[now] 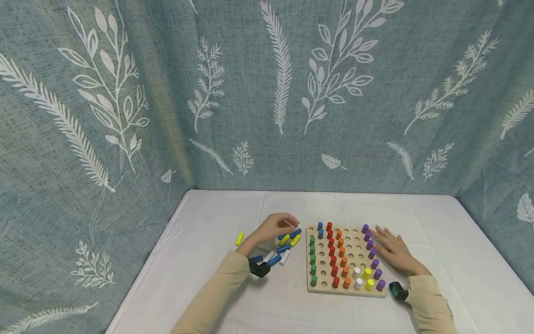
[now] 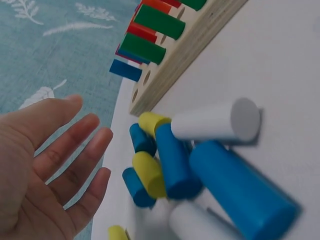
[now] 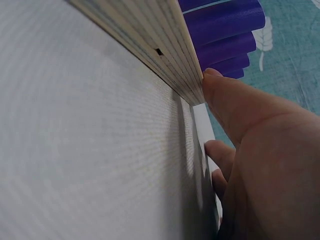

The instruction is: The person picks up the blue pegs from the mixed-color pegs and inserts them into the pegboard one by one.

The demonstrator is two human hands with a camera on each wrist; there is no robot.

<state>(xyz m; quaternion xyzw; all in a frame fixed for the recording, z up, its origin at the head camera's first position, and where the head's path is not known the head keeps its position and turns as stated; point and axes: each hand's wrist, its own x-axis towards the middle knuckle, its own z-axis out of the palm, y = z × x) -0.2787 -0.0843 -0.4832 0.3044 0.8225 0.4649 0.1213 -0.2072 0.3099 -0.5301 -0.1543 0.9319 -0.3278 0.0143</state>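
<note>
My left hand (image 1: 276, 226) hovers over a loose pile of pegs with its fingers apart and bent slightly. In the left wrist view, nothing sits between the left hand's (image 2: 55, 165) thumb and fingers. Beneath and beside it lie a blue peg (image 2: 245, 190), a white peg (image 2: 215, 121), a yellow peg (image 2: 149, 172) and several more. To the right is a wooden pegboard (image 1: 353, 232) with coloured pegs standing in columns. My right hand (image 1: 392, 250) lies along the board's right side, fingers extended. Its thumb (image 3: 235, 102) is at the board's edge, close to the purple pegs (image 3: 225, 22).
Green pegs (image 1: 313, 260), red pegs (image 1: 332, 251) and orange pegs (image 1: 342, 252) stand in rows on the board; some holes are bare. One yellow peg (image 1: 239, 239) lies apart at the left on the white tablecloth (image 1: 283, 306). A patterned curtain (image 1: 258, 93) surrounds the table.
</note>
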